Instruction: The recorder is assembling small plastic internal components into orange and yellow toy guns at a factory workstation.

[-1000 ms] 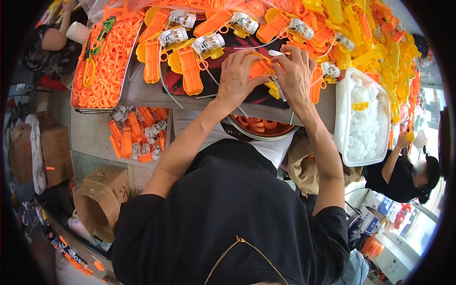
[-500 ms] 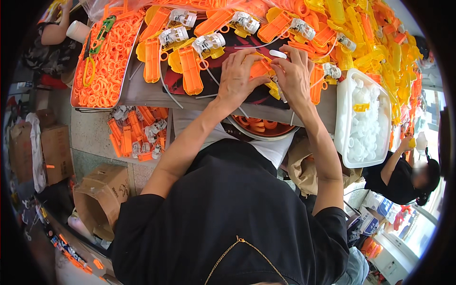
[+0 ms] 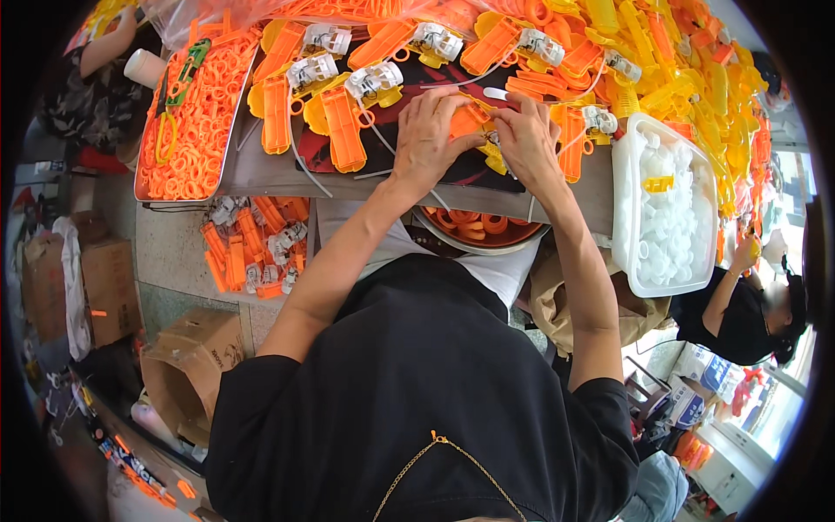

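Above the dark red-and-black mat [image 3: 387, 159], my left hand [image 3: 429, 139] grips an orange and yellow plastic assembly [image 3: 466, 120] between thumb and fingers. My right hand [image 3: 529, 143] closes on the same assembly from the other side, its fingertips around the small yellow end. A white oval plastic piece [image 3: 495, 93] shows by the right index finger; whether that hand holds it I cannot tell. My fingers hide much of the assembly. Left of my hands lies an orange part with a white wired motor unit [image 3: 374, 80]; another orange part [image 3: 570, 143] lies to the right.
An orange-ring tray [image 3: 181, 157] with green cutters [image 3: 187, 74] on top stands left. At right sits a white tub [image 3: 622, 222] of white caps. Yellow parts [image 3: 687, 96] pile up behind it. A bowl [image 3: 487, 248] is below the table edge. Another person [image 3: 739, 309] is far right.
The white piece and my right fingertips have shifted slightly left and up. Both hands keep hold of the assembly. The whole view has shifted a little.
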### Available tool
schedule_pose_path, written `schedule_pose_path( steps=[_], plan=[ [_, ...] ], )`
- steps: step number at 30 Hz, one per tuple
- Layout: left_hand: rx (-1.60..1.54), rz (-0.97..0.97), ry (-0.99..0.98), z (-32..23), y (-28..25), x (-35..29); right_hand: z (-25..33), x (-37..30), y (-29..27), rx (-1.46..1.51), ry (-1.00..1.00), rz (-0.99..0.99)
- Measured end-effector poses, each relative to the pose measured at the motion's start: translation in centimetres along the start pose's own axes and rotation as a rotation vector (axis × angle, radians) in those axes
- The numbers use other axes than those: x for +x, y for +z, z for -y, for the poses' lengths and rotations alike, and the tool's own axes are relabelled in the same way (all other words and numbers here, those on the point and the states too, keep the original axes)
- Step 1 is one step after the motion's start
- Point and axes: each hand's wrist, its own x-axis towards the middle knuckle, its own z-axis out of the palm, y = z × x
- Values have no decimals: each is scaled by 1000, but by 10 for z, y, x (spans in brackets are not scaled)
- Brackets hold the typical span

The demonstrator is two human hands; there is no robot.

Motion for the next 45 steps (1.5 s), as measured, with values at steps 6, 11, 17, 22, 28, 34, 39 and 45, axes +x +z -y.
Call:
schedule_pose_path(
  steps=[6,11,17,22,28,34,39,45],
  plan=[
    [196,57,107,-6,-16,6,-3,-10,-33,169,-16,-111],
    [215,255,357,3,-26,39,23,-57,-45,101,19,-55],
    [126,481,436,11,-28,59,16,-66,-22,163,30,-118],
    [16,547,305,26,-22,57,14,-64,-24,262,49,-125],
    [81,446,416,30,-16,44,15,-65,-24,266,-27,-264],
    [124,366,492,23,-10,49,3,-62,-3,75,-150,-472],
    [122,375,463,21,-8,55,3,-49,4,215,-94,-468],
    [22,263,535,23,-11,55,-1,-48,-4,342,-14,-396]
  ],
)
